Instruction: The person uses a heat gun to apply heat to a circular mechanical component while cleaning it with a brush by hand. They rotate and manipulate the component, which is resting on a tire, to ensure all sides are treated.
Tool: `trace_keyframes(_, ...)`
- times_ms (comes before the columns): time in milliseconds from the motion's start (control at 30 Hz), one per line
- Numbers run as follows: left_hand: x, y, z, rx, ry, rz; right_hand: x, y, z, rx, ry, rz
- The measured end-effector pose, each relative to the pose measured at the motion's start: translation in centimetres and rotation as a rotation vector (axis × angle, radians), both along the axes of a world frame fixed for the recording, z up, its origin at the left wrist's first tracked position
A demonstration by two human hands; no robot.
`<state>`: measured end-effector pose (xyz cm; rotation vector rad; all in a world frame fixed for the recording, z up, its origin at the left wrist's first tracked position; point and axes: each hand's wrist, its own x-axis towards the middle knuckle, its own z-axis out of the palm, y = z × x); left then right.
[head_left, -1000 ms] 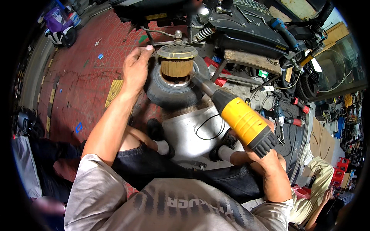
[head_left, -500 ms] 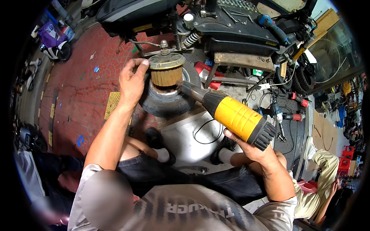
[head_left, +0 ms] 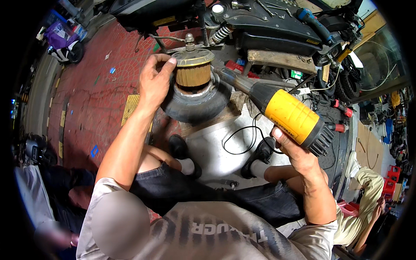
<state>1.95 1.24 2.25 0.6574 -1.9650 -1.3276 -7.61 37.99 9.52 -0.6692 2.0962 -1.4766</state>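
My left hand (head_left: 156, 80) has thumb and fingers closed at the left rim of a round metal cover (head_left: 196, 57). A threaded axle stands up from the cover. Beneath the cover is a copper-brown ribbed motor core (head_left: 193, 76), raised partly out of a wheel with a black tyre (head_left: 195, 108) lying flat. In my right hand (head_left: 299, 154) is a yellow-and-black heat gun (head_left: 292, 115), gripped near its rear; its handle is mostly hidden. The gun's metal nozzle (head_left: 234, 79) points at the core's right side, apart from it.
Wooden boards (head_left: 212, 121) lie under the wheel. A black cable (head_left: 240, 152) loops over the pale floor. Beyond stand a small wooden bench (head_left: 281, 60) and a dark scooter body (head_left: 277, 32) with tools on top. Another person's leg (head_left: 368, 173) shows at right.
The heat gun's nozzle has moved right and upward relative to the wheel, away from the core's lower edge. My left hand stays at the cover's rim. The whole view has shifted slightly.
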Motion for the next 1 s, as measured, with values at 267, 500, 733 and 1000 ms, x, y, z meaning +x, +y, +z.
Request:
trace_keyframes(267, -0.1, 0.2, -0.2, -0.034, -0.045, 0.023, 0.7, -0.7, -1.5, 0.029, 0.206, 0.121)
trace_keyframes(500, 0.1, -0.5, -0.9, -0.101, 0.002, 0.017, 1.4, -2.1, -1.5, 0.104, 0.369, 0.217)
trace_keyframes(733, 0.2, -0.2, -0.2, -0.039, -0.023, -0.005, 1.2, -2.6, -2.4, 0.087, 0.548, 0.303)
trace_keyframes(1000, 0.3, 0.1, -0.2, -0.029, -0.045, -0.001, 0.5, -3.5, -1.7, -0.019, 0.753, 0.467)
